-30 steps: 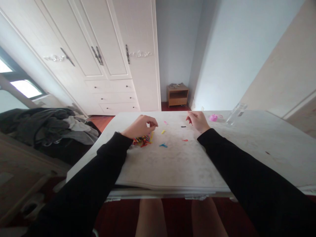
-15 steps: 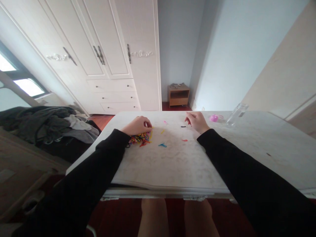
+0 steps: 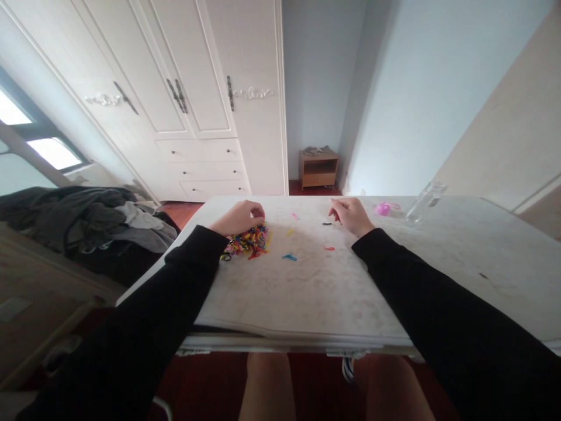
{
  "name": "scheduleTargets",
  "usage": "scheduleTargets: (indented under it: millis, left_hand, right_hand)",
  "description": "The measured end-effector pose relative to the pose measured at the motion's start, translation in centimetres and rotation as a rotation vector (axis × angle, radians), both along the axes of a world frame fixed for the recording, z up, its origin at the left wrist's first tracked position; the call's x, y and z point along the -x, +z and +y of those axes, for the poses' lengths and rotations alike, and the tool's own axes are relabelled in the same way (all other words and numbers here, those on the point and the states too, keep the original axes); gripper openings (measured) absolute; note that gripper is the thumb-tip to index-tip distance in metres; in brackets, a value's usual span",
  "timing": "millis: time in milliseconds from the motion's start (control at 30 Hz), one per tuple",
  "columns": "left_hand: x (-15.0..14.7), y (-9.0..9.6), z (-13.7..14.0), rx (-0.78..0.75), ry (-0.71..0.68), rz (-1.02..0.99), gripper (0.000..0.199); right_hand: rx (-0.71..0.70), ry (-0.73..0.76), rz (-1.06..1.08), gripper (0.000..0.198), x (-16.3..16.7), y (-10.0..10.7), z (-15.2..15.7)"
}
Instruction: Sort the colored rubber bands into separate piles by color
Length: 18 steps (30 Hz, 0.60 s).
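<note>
A heap of small coloured hair ties (image 3: 252,241) lies on the left part of the white table (image 3: 307,298). My left hand (image 3: 243,216) is at the heap's far edge with its fingers curled inward; whatever they hold, if anything, is too small to make out. Across the table, my right hand (image 3: 348,215) rests with bent, closed fingers, and nothing shows in them. Just left of its fingertips is a black hair tie (image 3: 326,223). Separate from the heap lie a pink tie (image 3: 294,216), a yellow one (image 3: 290,233), a blue one (image 3: 289,256) and a red one (image 3: 329,248).
Beyond my right hand are a round pink object (image 3: 383,209) with a loop and a clear glass bottle (image 3: 425,202), which looks tilted. Clothes (image 3: 87,219) are piled left of the table. A white wardrobe (image 3: 197,70) and a small wooden cabinet (image 3: 319,169) stand behind.
My left hand has drawn slightly back and left, uncovering more of the heap. My right hand holds its place. The view has shifted a little, and my legs have moved under the table.
</note>
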<state>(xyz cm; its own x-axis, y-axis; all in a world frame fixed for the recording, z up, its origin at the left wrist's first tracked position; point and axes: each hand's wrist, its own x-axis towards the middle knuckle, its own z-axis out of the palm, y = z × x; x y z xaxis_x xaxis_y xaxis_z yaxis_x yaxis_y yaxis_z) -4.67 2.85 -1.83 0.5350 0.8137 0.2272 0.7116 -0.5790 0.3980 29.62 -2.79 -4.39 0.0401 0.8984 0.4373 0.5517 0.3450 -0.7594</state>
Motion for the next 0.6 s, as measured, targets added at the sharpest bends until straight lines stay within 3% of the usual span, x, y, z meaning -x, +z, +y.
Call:
scheduleTargets:
  millis: [133, 333, 433, 600]
  left_hand:
    - [0.0, -0.3, 0.2, -0.019, -0.018, -0.058, 0.010]
    - [-0.6, -0.1, -0.5, 0.029, -0.037, -0.347, 0.011]
    - [-1.1, -0.1, -1.1, 0.089, -0.142, -0.477, 0.018]
    - [-2.2, -0.2, -2.2, 0.002, -0.307, -0.483, 0.016]
  right_hand:
    - [-0.007, 0.010, -0.004, 0.062, 0.1, 0.0, 0.1]
    - [-0.019, 0.018, -0.018, 0.058, 0.4, 0.3, -0.2]
    - [-0.027, 0.026, -0.027, 0.055, 0.8, 0.6, -0.5]
    - [-0.062, 0.078, -0.087, 0.055, 1.8, 1.0, -0.9]
